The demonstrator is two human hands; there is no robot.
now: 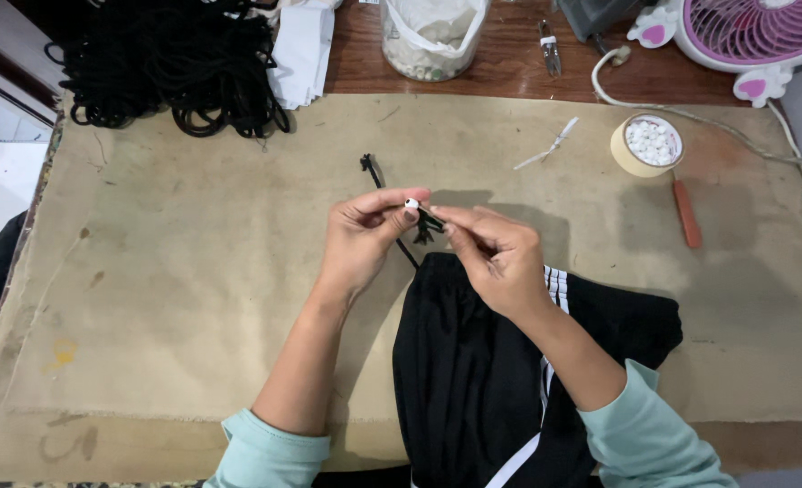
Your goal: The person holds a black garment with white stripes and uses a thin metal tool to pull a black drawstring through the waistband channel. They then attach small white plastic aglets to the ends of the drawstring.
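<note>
Both hands, left hand [360, 237] and right hand [491, 253], pinched on black cord [384, 185] with white bead [411, 204], above black shorts [455, 361], bead tub [647, 145] well apart

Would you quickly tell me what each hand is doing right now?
Left hand: closed, pinching a small white bead on the black cord.
Right hand: closed, pinching the cord's end.

Small garment workshop, home-style: worn cloth-covered bench [193, 271], pile of black cords [170, 63], tub of white beads [651, 145], snips [550, 50], desk fan [753, 32].
</note>
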